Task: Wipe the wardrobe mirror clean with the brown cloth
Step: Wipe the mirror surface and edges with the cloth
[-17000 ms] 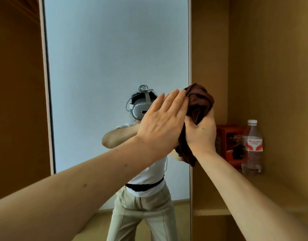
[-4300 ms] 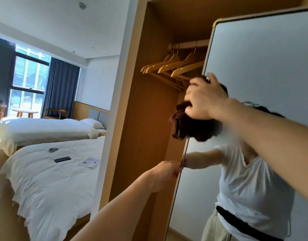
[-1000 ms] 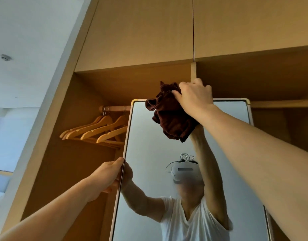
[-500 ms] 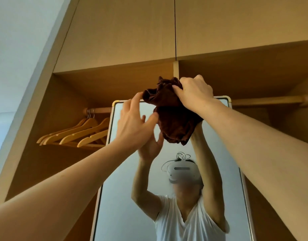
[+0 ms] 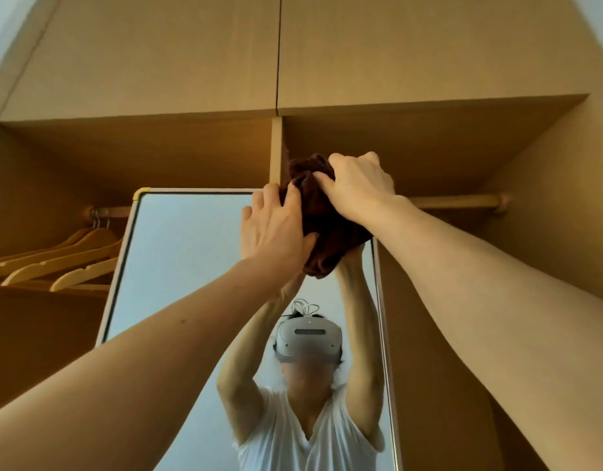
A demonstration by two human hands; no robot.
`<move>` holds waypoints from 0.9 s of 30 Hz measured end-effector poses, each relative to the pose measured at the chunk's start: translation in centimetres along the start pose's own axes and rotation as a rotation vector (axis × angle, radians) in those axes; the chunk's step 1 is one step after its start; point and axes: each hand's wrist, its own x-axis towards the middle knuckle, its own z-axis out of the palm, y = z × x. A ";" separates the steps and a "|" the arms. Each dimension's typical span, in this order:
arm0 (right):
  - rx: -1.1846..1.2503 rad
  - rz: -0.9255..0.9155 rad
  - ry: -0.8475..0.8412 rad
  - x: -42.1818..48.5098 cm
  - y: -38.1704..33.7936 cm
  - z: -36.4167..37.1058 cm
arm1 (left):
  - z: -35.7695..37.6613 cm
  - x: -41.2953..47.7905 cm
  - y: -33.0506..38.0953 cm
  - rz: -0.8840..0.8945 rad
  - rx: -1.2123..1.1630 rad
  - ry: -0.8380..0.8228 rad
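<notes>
Both hands are raised to the top right corner of the tall, pale-framed wardrobe mirror (image 5: 191,266), where the bunched, soft brown cloth (image 5: 330,232) sits against the glass and laps over the top edge of the frame. The right hand (image 5: 356,188) clamps the wad from above with its fingers curled into the folds. The left hand (image 5: 273,229) closes on the wad's left side, fingertips dug into a crease and thumb hooked beneath. The cloth is balled up, so probably only a small patch meets the glass, and the corner could be left streaked or missed unless it is spread flatter. With the arms at full overhead stretch, the grip may be weak, and a loose fold could slip free and drop. The upright wooden divider panel (image 5: 276,151) and the underside of the flat wooden upper cabinets (image 5: 279,52) crowd the corner, so a hard upward stroke would likely knock knuckles on wood. The mirror looks like a free-standing panel, and heavy pressure near its edge might shift it. Light wooden coat hangers (image 5: 65,260) hang beyond its left edge, well apart from the hands. A bare wooden clothes rail (image 5: 456,201) runs behind the right wrist. The forearms hide much of the glass, which reflects a person in a white headset.
</notes>
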 end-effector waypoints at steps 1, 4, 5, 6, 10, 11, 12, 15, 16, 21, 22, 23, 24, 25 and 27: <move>0.008 0.000 0.012 -0.1 0.2 0.1 | 0.0 0.0 0.1 0.009 0.006 0.005; 0.085 0.055 0.051 -0.2 0.9 0.5 | -0.2 0.3 0.6 0.041 0.050 0.013; 0.129 0.089 0.071 -0.3 1.1 0.7 | -0.3 0.4 0.8 0.054 0.064 0.023; 0.174 0.121 0.097 -0.6 1.3 0.9 | -0.5 0.5 0.9 0.071 0.077 0.041; 0.377 0.277 0.258 -2.3 2.7 1.6 | -1.0 1.6 2.0 0.186 0.106 0.107; 0.449 0.328 0.286 -3.0 3.2 1.8 | -1.0 1.7 2.7 0.221 0.108 0.116; 0.527 0.378 0.304 -3.8 3.6 2.1 | -0.9 1.7 3.3 0.252 0.111 0.117; 0.722 0.501 0.304 -6.5 4.7 3.1 | -0.1 1.1 5.0 0.305 0.095 0.074; 0.769 0.520 0.295 -7.3 4.9 3.4 | 0.2 0.8 5.2 0.307 0.085 0.056; 0.875 0.562 0.283 -10.6 4.9 4.5 | 1.3 -1.9 5.4 0.327 0.081 0.015; 0.886 0.566 0.291 -11.3 4.8 4.8 | 1.4 -2.4 5.3 0.345 0.080 0.006; 0.893 0.571 0.302 -12.2 4.7 5.0 | 1.3 -3.1 5.4 0.364 0.079 -0.003; 0.899 0.579 0.316 -13.2 4.6 5.3 | 1.3 -3.8 5.4 0.382 0.079 -0.014; 0.907 0.589 0.330 -14.3 4.5 5.6 | 1.2 -4.6 5.4 0.397 0.077 -0.029; 0.915 0.596 0.351 -16.5 4.3 6.1 | 1.1 -6.4 5.4 0.430 0.075 -0.060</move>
